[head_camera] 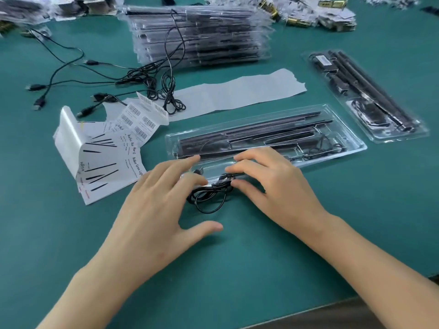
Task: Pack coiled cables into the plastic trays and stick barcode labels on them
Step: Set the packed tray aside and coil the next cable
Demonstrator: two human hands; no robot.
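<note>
Coiled cable (209, 197) — touching near edge of tray (361, 146).

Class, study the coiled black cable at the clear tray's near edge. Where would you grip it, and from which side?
Pinch the cable at its bunched waist, coming from above and across it. There the strands are gathered tight; the near loops lie loose and flat and would likely spread.

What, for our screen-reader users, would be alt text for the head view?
The right hand pinches a coiled cable at the near edge of a clear tray on a green table, the left hand touching it. Label sheets lie left.
</note>
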